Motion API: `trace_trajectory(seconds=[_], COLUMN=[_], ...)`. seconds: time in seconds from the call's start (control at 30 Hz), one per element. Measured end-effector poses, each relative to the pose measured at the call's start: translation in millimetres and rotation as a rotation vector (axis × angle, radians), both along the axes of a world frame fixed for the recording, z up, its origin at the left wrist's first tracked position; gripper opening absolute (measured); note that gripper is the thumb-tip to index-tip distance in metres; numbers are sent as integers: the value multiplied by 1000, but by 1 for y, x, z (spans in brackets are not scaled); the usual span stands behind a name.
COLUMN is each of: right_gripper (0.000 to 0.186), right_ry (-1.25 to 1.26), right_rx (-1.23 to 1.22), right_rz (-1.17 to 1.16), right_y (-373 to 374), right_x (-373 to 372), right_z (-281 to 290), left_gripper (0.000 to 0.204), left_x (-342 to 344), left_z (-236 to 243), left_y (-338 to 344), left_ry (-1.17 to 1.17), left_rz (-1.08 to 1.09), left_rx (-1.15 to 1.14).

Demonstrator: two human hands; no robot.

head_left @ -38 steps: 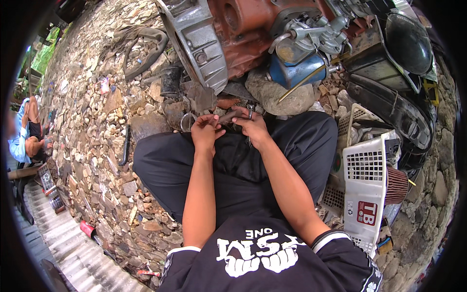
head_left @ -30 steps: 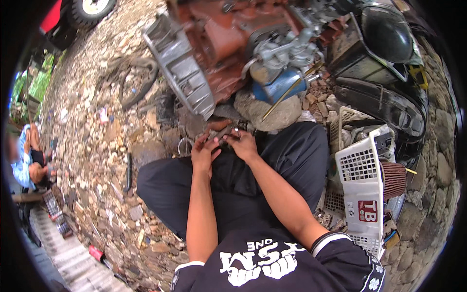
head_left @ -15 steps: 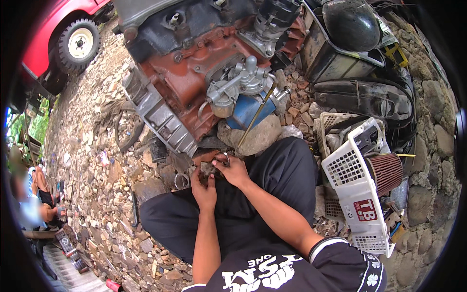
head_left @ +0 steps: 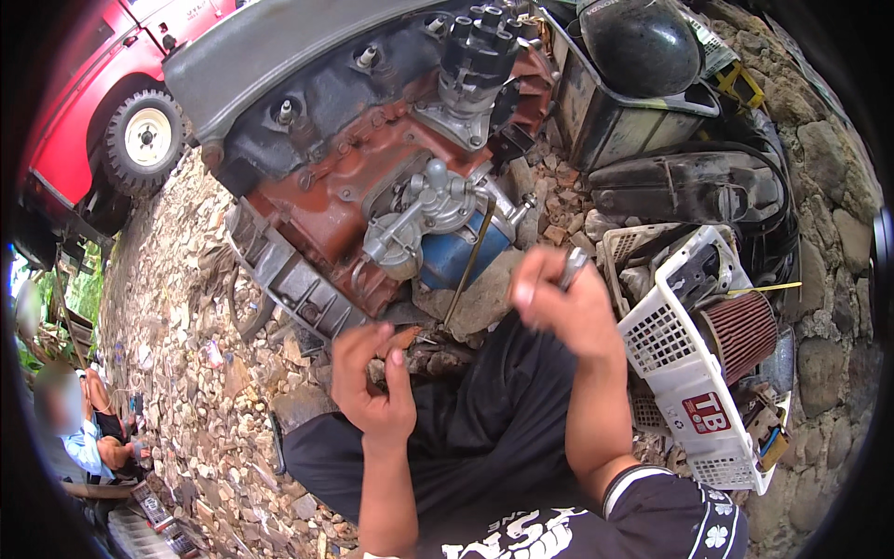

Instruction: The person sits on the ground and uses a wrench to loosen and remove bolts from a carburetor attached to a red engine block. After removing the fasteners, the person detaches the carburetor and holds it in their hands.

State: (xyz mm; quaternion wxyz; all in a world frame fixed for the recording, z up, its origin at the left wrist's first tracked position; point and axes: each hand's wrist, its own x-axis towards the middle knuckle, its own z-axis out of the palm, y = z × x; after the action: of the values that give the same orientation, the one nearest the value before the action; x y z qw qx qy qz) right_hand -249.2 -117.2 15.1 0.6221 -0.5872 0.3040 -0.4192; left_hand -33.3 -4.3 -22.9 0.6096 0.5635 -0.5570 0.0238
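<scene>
My left hand [head_left: 374, 380] is raised above my lap, its thumb and fingers curved apart with nothing seen between them. My right hand [head_left: 570, 307] is higher and to the right, fingers curled and partly smeared by motion. A short silver metal piece [head_left: 574, 268] shows at its fingers; whether it is held or worn I cannot tell. Ahead of both hands stands a reddish-brown engine block [head_left: 321, 200]. On its side sit a grey metal fuel pump [head_left: 445, 200] and a blue cylindrical filter [head_left: 456, 256]. A thin brass-coloured rod [head_left: 472, 256] slants down in front of the filter.
A white plastic basket [head_left: 666, 349] of parts, with a pleated brown filter [head_left: 738, 337], stands to my right. Behind it are a black case [head_left: 689, 191] and a black helmet-like shell [head_left: 641, 45]. Gravel [head_left: 177, 317] covers the left. A person [head_left: 88, 429] and a red vehicle [head_left: 79, 140] are farther off.
My hands were together over my lap around a small greyish piece; now they are apart. The right hand has moved up and right, and that piece no longer shows.
</scene>
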Motion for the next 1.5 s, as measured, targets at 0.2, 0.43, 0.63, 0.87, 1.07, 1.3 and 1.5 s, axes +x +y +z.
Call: trace_trajectory(seconds=[0.2,0.43,0.63,0.87,1.07,1.3,1.5], right_gripper=[26,33,21,20,22,22,21], right_ry=[84,47,58,8,-87,-155,-96], right_rx=[-441,-484,-527,-669,-368,-283,-303], right_rz=[-666,-751,-726,-730,-596,-527,-579], right_y=[-137,-144,-141,-152,-156,-152,-150], right_x=[38,71,71,73,75,77,77], right_z=[3,-19,-16,-24,-35,-37,-37], left_gripper=[30,45,53,59,45,43,43], left_x=[-4,-13,-15,-12,-13,-3,-10], left_z=[86,82,83,92,82,81,75], left_y=[-105,-113,-111,-101,-104,-102,-99], left_ry=[-364,-629,-584,-641,-496,-534,-429], left_rz=[-34,162,148,95,104,66,75], left_rx=[7,398,424,465,371,316,296])
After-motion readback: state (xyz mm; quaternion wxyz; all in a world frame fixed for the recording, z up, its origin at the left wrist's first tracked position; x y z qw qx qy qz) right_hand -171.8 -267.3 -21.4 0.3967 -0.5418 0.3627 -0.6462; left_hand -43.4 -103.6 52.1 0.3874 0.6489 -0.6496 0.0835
